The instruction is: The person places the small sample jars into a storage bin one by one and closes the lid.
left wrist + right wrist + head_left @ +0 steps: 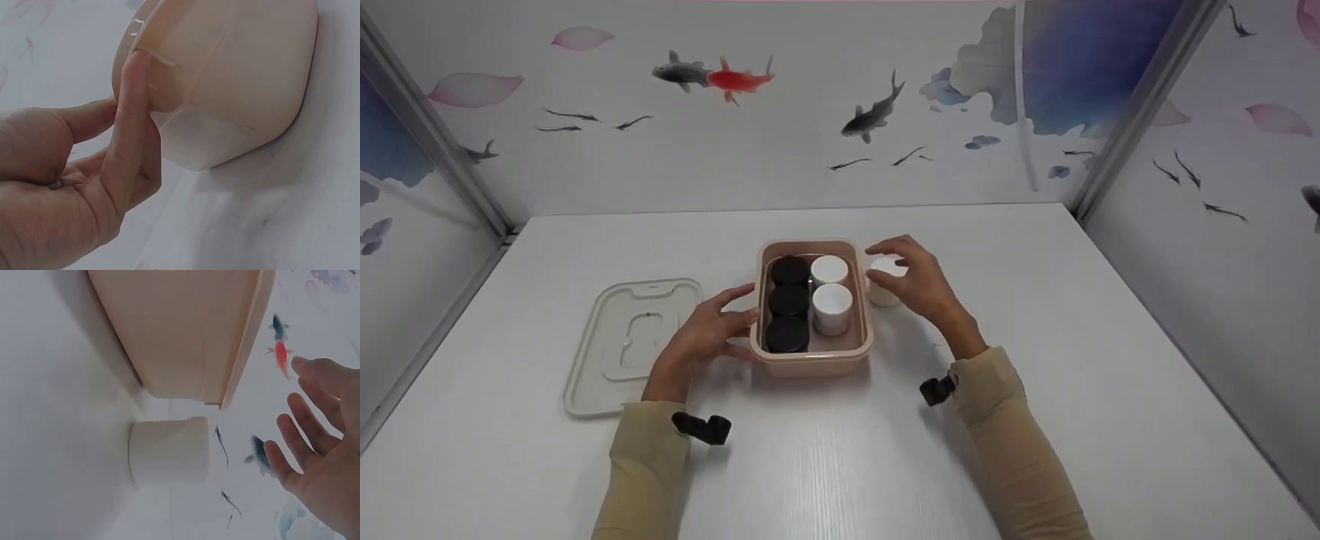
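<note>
A pink plastic box (812, 367) stands at the middle of the table. Black-lidded jars (788, 301) line its left side, and two white jars (832, 311) sit on its right. My left hand (711, 328) holds the box's left rim, thumb and finger at the lip (163, 56). Just right of the box, another white jar (883, 297) stands upright on the table. Over that jar hovers my right hand (919, 281), fingers spread and bent. In the right wrist view, a gap separates the right hand (320, 439) from the jar (169, 453).
A pale lid (589, 364) lies flat left of the box, partly covered by my left hand and forearm. White table (1072, 420) surface extends on both sides. Printed panels (795, 165) with fish designs enclose the back and sides.
</note>
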`<state>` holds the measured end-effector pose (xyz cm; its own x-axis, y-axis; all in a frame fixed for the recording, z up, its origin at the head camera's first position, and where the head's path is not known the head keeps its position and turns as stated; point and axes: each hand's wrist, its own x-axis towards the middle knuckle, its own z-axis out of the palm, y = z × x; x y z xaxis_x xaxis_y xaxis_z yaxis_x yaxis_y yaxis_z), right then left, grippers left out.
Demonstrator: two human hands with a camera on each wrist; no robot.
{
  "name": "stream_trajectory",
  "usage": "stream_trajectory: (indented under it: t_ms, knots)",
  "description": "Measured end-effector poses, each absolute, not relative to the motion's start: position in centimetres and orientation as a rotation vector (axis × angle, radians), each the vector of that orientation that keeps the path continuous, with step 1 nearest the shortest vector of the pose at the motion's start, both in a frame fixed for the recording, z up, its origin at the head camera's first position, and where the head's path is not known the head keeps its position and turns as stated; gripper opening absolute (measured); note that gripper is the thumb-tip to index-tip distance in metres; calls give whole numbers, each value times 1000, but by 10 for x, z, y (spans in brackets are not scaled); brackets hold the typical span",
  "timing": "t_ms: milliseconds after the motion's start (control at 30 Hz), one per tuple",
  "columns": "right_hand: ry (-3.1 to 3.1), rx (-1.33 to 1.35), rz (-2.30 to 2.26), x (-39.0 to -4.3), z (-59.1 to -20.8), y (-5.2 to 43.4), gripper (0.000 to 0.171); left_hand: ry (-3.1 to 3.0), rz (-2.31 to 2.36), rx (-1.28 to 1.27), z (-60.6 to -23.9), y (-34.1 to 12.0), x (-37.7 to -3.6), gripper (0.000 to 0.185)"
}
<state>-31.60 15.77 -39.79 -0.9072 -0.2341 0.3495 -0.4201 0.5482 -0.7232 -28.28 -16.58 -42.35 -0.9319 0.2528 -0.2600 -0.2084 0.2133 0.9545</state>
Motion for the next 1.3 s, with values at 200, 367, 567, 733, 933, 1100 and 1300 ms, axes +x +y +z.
stream_trajectory:
  t_ms: [200, 367, 567, 733, 933, 1100, 1300]
  knots:
    - [-2499, 423, 1395, -321, -408, 167, 38, 2127, 1797, 36, -425, -164, -281, 64]
    - [-2500, 340, 1446, -330, -417, 171, 45, 2146, 1786, 13, -425, -163, -282, 64]
    - [-2544, 240, 1524, -337, -425, 174, 58, 2138, 1785, -3, -425, -163, -282, 63]
    - [-2606, 176, 1594, -341, -433, 176, 69, 2132, 1786, 3, -424, -164, -282, 63]
    - [-2716, 49, 1658, -344, -438, 177, 79, 2149, 1776, -3, -426, -163, -282, 63]
    - [-2740, 37, 1699, -346, -443, 177, 82, 2118, 1800, 29, -427, -165, -282, 64]
    - [-2747, 30, 1733, -346, -447, 177, 83, 2106, 1809, 44, -427, -167, -283, 64]
